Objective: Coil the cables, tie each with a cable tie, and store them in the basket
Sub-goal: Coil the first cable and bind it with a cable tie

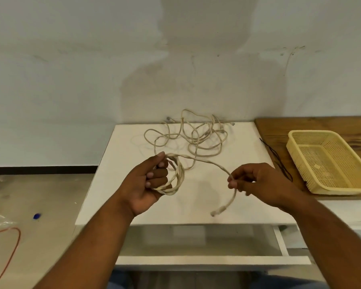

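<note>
My left hand (148, 182) grips a small coil of beige cable (175, 180) above the white table (248, 147). The same cable arcs rightward to my right hand (256, 182), which pinches it near its end; the plug (217, 211) hangs below my fingers. A tangle of more beige cables (196, 136) lies at the back of the table. Thin black cable ties (277, 159) lie at the table's right edge. The yellow plastic basket (313, 134) stands on the wooden surface to the right, with nothing in it.
A wooden counter (279, 126) adjoins the table on the right. The wall stands just behind the cable tangle. Left of the table is bare floor with an orange wire (13, 247), a blue cap (37, 216) and clear plastic. A white shelf frame (213, 260) runs below the tabletop.
</note>
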